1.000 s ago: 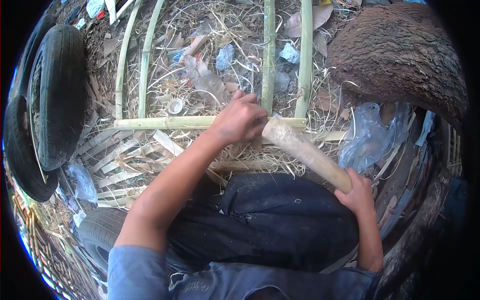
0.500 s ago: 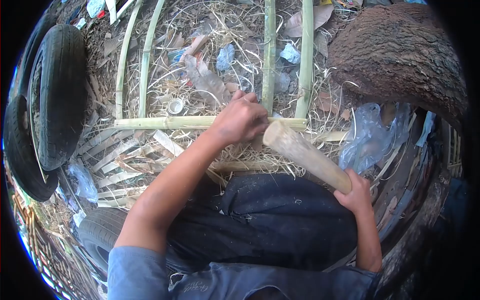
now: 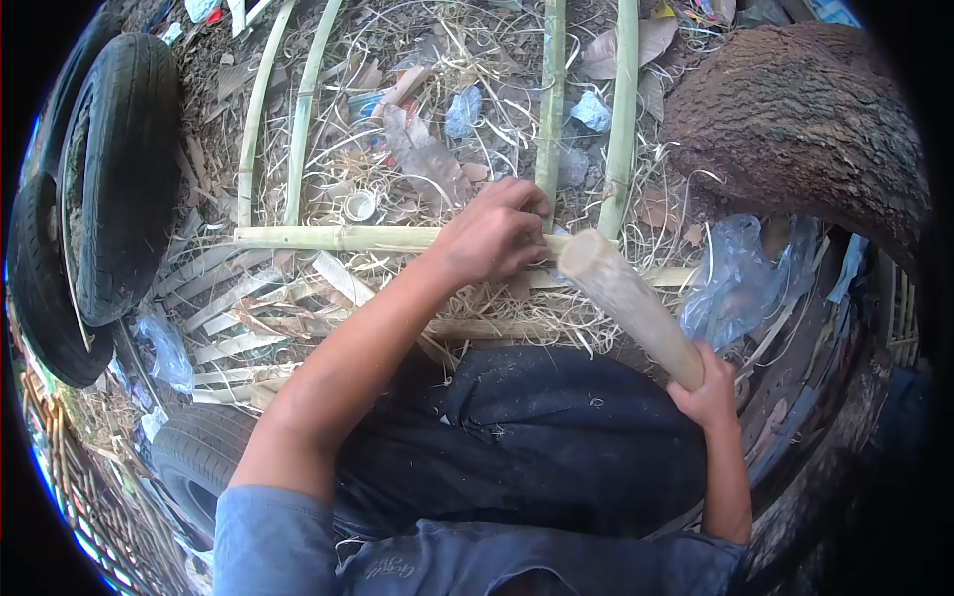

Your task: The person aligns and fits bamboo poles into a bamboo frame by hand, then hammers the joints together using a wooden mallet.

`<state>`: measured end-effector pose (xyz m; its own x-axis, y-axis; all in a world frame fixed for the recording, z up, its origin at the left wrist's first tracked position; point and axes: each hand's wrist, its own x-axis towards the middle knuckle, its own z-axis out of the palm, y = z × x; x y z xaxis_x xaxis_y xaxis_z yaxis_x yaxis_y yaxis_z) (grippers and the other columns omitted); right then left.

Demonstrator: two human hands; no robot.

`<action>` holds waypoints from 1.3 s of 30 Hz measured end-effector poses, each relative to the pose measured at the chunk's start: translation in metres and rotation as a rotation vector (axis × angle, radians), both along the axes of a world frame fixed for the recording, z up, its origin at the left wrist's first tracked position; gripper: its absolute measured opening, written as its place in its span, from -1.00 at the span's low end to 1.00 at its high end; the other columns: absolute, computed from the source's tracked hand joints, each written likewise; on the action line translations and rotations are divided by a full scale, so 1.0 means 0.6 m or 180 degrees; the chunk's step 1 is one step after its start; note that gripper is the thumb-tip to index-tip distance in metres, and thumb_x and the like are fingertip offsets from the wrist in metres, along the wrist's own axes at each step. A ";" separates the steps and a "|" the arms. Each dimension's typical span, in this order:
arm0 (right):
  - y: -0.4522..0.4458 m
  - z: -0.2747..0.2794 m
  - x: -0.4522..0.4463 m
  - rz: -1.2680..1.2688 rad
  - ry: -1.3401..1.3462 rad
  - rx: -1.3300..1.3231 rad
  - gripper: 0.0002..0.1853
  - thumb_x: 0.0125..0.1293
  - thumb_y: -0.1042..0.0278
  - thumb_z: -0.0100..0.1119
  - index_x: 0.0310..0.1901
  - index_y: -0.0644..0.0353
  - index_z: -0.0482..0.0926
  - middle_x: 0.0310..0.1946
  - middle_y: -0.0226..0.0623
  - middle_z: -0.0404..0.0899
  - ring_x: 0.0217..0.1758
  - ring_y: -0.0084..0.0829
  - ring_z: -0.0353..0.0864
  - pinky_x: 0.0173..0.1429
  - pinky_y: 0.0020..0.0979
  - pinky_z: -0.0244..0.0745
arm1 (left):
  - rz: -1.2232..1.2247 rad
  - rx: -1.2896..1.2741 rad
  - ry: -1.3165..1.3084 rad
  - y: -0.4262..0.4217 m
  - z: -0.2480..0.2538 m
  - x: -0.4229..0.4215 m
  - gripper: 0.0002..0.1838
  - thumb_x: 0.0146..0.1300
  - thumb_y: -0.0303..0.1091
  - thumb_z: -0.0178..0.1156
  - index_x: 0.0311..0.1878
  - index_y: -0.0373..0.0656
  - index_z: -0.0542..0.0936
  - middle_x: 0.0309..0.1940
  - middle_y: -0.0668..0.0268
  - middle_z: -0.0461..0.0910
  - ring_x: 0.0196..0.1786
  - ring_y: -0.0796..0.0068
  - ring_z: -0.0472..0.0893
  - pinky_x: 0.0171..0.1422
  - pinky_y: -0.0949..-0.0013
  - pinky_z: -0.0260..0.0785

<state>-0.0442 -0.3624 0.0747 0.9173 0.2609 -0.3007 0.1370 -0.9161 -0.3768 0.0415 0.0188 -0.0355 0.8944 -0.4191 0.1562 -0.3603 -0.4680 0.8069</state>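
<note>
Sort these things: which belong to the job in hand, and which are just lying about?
Likely part of the job:
thick club in the right hand
crosswise bamboo piece at the left hand
lengthwise bamboo strips

Likely just lying about:
tyres
plastic bag
dry leaf

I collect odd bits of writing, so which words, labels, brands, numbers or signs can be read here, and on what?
None can be read for certain.
Grey-blue cloth shirt: a short line of pale lettering, too small and blurred to read.
Small, flat blue scrap on the ground: any print is too small to tell.
</note>
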 end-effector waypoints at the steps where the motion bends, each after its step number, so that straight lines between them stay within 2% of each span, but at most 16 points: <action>1: 0.004 0.001 0.002 -0.0007 -0.0091 0.0107 -0.55 -0.14 0.31 0.36 -0.13 0.24 0.58 -0.38 0.04 0.67 -0.27 0.12 0.70 -0.15 -0.06 0.62 | 0.0012 -0.0041 0.0016 -0.001 0.001 0.000 -0.84 -0.10 -0.44 0.47 -0.48 -0.19 0.65 0.00 0.27 0.57 0.12 0.18 0.53 0.21 0.19 0.41; 4: 0.014 0.017 0.004 0.0013 0.0367 -0.0260 -0.57 -0.14 0.32 0.35 -0.15 0.24 0.58 -0.40 0.04 0.66 -0.28 0.12 0.70 -0.16 -0.05 0.61 | -0.0002 -0.0055 -0.0001 -0.001 -0.004 -0.003 -0.83 -0.07 -0.41 0.49 -0.45 -0.18 0.67 -0.03 0.29 0.57 0.09 0.21 0.52 0.22 0.20 0.39; 7: 0.018 0.012 0.004 0.0136 -0.0049 -0.0046 -0.59 -0.13 0.33 0.33 -0.17 0.26 0.57 -0.42 0.05 0.66 -0.30 0.13 0.69 -0.17 -0.04 0.61 | -0.0013 -0.0003 -0.0044 -0.003 -0.002 0.001 -0.82 -0.04 -0.37 0.51 -0.42 -0.17 0.68 -0.07 0.31 0.57 0.07 0.22 0.51 0.23 0.21 0.37; 12: 0.011 0.011 0.002 -0.0135 0.0209 -0.0048 -0.58 -0.13 0.35 0.32 -0.15 0.27 0.56 -0.41 0.11 0.64 -0.28 0.19 0.67 -0.17 -0.04 0.58 | -0.0058 0.0030 -0.0105 -0.003 -0.001 0.004 -0.82 -0.06 -0.38 0.51 -0.42 -0.16 0.68 -0.10 0.31 0.57 0.06 0.22 0.51 0.21 0.21 0.37; 14: 0.012 0.014 0.004 -0.0155 0.0267 0.0001 -0.58 -0.13 0.35 0.31 -0.15 0.27 0.55 -0.40 0.12 0.63 -0.26 0.21 0.66 -0.16 -0.04 0.57 | -0.0021 -0.0047 0.0002 -0.003 -0.002 0.000 -0.81 -0.15 -0.46 0.48 -0.52 -0.18 0.61 -0.09 0.31 0.56 0.08 0.20 0.53 0.20 0.18 0.38; 19: 0.012 0.013 0.005 0.0050 0.0228 -0.0215 -0.55 -0.14 0.30 0.35 -0.13 0.27 0.57 -0.43 0.08 0.65 -0.30 0.15 0.69 -0.18 -0.02 0.60 | -0.0031 -0.0050 -0.0079 -0.004 -0.004 0.003 -0.83 -0.16 -0.48 0.46 -0.52 -0.17 0.61 -0.10 0.30 0.56 0.07 0.19 0.52 0.20 0.18 0.37; 25: 0.018 0.021 0.008 -0.0068 0.0346 -0.0264 -0.54 -0.15 0.30 0.36 -0.13 0.26 0.57 -0.41 0.08 0.66 -0.29 0.16 0.69 -0.16 -0.04 0.60 | -0.0047 -0.0053 -0.0085 -0.003 -0.001 0.003 -0.84 -0.17 -0.49 0.44 -0.52 -0.16 0.61 -0.11 0.31 0.56 0.06 0.20 0.52 0.20 0.19 0.36; 28: 0.011 0.015 0.003 -0.0185 0.0321 0.0036 -0.55 -0.14 0.32 0.32 -0.13 0.27 0.56 -0.40 0.15 0.63 -0.25 0.23 0.65 -0.16 -0.01 0.56 | -0.0025 -0.0041 -0.0063 -0.001 -0.003 -0.001 -0.85 -0.15 -0.49 0.43 -0.52 -0.16 0.61 -0.12 0.31 0.56 0.05 0.20 0.52 0.19 0.18 0.35; 31: 0.012 0.021 0.008 0.0006 0.0511 -0.0371 -0.54 -0.15 0.32 0.32 -0.12 0.27 0.56 -0.39 0.16 0.63 -0.25 0.23 0.65 -0.15 -0.01 0.56 | -0.0023 -0.0067 -0.0121 -0.004 -0.007 0.002 -0.86 -0.14 -0.49 0.42 -0.51 -0.16 0.61 -0.12 0.30 0.56 0.04 0.20 0.52 0.18 0.18 0.35; 33: 0.012 0.016 0.000 0.0020 0.0194 -0.0068 -0.56 -0.14 0.32 0.32 -0.14 0.26 0.56 -0.40 0.15 0.63 -0.26 0.22 0.65 -0.16 -0.01 0.56 | -0.0002 -0.0079 -0.0123 -0.001 -0.009 -0.001 -0.86 -0.14 -0.48 0.42 -0.51 -0.16 0.61 -0.13 0.30 0.56 0.03 0.20 0.52 0.16 0.18 0.35; 34: 0.013 0.015 -0.001 0.0024 0.0099 0.0036 -0.57 -0.14 0.32 0.32 -0.14 0.25 0.55 -0.40 0.15 0.63 -0.26 0.22 0.65 -0.16 -0.01 0.56 | -0.0031 0.0020 -0.0149 0.001 -0.009 0.000 -0.85 -0.09 -0.42 0.47 -0.48 -0.15 0.64 -0.14 0.31 0.56 0.03 0.22 0.51 0.17 0.21 0.34; 35: 0.016 0.020 0.005 0.0027 0.0281 -0.0199 -0.55 -0.14 0.30 0.35 -0.15 0.25 0.56 -0.40 0.10 0.65 -0.27 0.18 0.67 -0.15 -0.02 0.58 | -0.0067 0.0113 -0.0184 0.000 -0.009 0.001 -0.82 -0.04 -0.35 0.52 -0.45 -0.14 0.67 -0.15 0.33 0.55 0.03 0.24 0.51 0.17 0.23 0.34; 37: 0.016 0.023 0.010 0.0027 0.0429 -0.0439 -0.54 -0.15 0.28 0.39 -0.15 0.25 0.56 -0.39 0.05 0.67 -0.27 0.14 0.69 -0.14 -0.03 0.59 | -0.0081 0.0055 -0.0202 -0.001 -0.008 0.004 -0.83 -0.05 -0.36 0.51 -0.45 -0.14 0.67 -0.15 0.32 0.55 0.03 0.24 0.51 0.17 0.22 0.34; 39: 0.014 0.020 0.007 0.0049 0.0165 -0.0105 -0.54 -0.14 0.27 0.39 -0.14 0.23 0.56 -0.38 0.05 0.67 -0.27 0.13 0.69 -0.15 -0.03 0.59 | -0.0065 0.0011 -0.0162 0.001 -0.009 -0.002 -0.83 -0.07 -0.37 0.50 -0.45 -0.14 0.67 -0.14 0.32 0.55 0.03 0.24 0.51 0.18 0.22 0.34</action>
